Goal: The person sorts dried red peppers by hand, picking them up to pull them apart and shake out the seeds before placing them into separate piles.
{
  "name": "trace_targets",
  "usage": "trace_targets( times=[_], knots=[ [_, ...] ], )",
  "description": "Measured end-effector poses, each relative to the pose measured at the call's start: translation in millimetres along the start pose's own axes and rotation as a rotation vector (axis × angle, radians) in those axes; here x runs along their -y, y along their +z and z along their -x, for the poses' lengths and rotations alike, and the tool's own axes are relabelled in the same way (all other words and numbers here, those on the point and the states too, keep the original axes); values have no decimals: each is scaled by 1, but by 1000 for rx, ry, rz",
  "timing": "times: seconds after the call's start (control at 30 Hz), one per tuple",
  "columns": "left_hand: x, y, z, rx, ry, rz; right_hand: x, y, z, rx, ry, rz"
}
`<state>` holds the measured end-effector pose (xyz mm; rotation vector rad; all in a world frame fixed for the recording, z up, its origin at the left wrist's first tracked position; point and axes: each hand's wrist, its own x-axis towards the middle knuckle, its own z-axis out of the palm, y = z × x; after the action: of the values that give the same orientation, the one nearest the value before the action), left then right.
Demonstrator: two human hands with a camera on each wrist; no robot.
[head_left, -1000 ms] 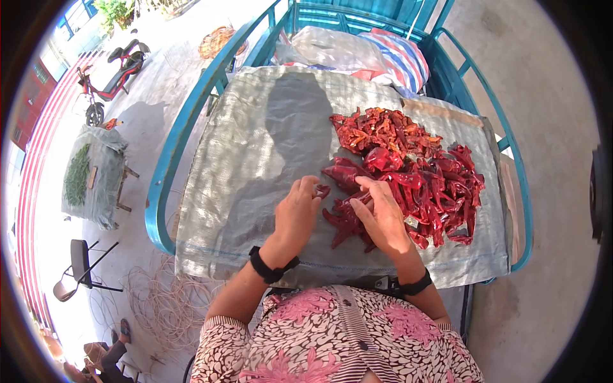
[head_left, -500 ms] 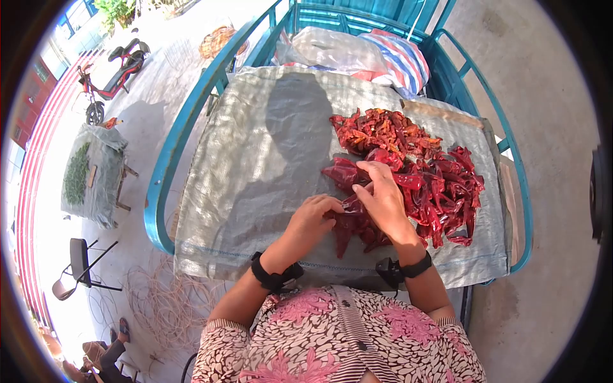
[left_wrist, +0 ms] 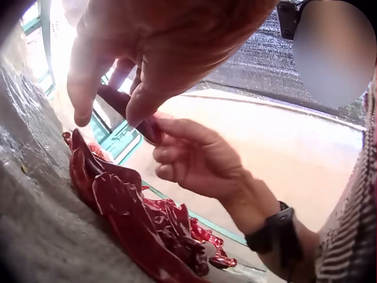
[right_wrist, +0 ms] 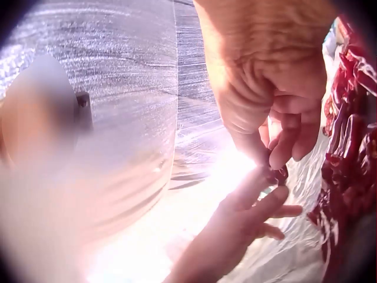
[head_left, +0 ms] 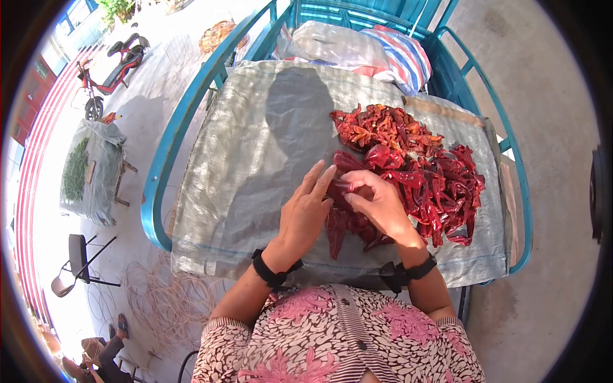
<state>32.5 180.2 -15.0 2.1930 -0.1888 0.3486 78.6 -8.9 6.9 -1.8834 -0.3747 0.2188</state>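
Observation:
On the right half of the grey woven sheet [head_left: 255,159] lies a heap of dried red chillies [head_left: 428,179], seen in the left wrist view as the chilli heap [left_wrist: 135,218]. Both hands meet at the heap's left edge over one dark red chilli [head_left: 338,186]. My left hand [head_left: 317,191] has long, nearly straight fingers, and its thumb and fingers pinch one end of the chilli [left_wrist: 121,105]. My right hand [head_left: 364,191] is curled and pinches the other end [left_wrist: 152,131]. In the right wrist view the right hand [right_wrist: 277,153] holds the chilli [right_wrist: 278,174] above the left hand [right_wrist: 253,218].
The sheet covers the bed of a blue metal cart [head_left: 163,172], with bags [head_left: 357,48] piled at its far end. A scooter [head_left: 112,70], a second covered stand [head_left: 89,172], a chair [head_left: 76,262] and coiled cord [head_left: 166,300] stand on the concrete to the left.
My left hand has risen from the heap's near edge and stretched its fingers. My right hand has curled in toward it, and both now hold one chilli.

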Motion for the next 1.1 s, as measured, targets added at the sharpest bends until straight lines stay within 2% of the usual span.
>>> trace_targets(
  times=[0.07,0.13,0.2,0.3,0.4,0.43,0.53,0.73,0.83,0.93,1.03,1.1],
  knots=[
    [2,-2,1,74,-32,-90,11,-3,6,133,121,-249],
    [-1,-12,2,184,-128,-187,3,-9,-2,15,116,-240],
    [7,-14,6,104,-129,-222,-21,-9,-17,-212,-80,189],
    [19,-11,6,-14,-81,-214,-29,-8,-28,-121,-165,674],
    [30,0,4,-40,-88,-117,-21,1,-30,7,-277,967],
    [31,3,3,-34,-103,-75,-23,5,-31,-5,-270,983],
    [24,-2,8,174,-51,-193,-27,7,-36,-13,-212,967],
    [21,-4,17,126,-24,-185,-33,2,-30,20,-309,963],
    [15,-6,14,126,56,-131,-41,-3,-35,-1,-293,998],
    [4,-6,10,70,45,-92,-23,-13,-27,-24,-284,667],
    [0,2,6,21,-31,104,-12,-13,-19,19,-268,354],
    [-9,9,3,-15,-117,246,8,-9,-8,32,-219,301]
  ],
)
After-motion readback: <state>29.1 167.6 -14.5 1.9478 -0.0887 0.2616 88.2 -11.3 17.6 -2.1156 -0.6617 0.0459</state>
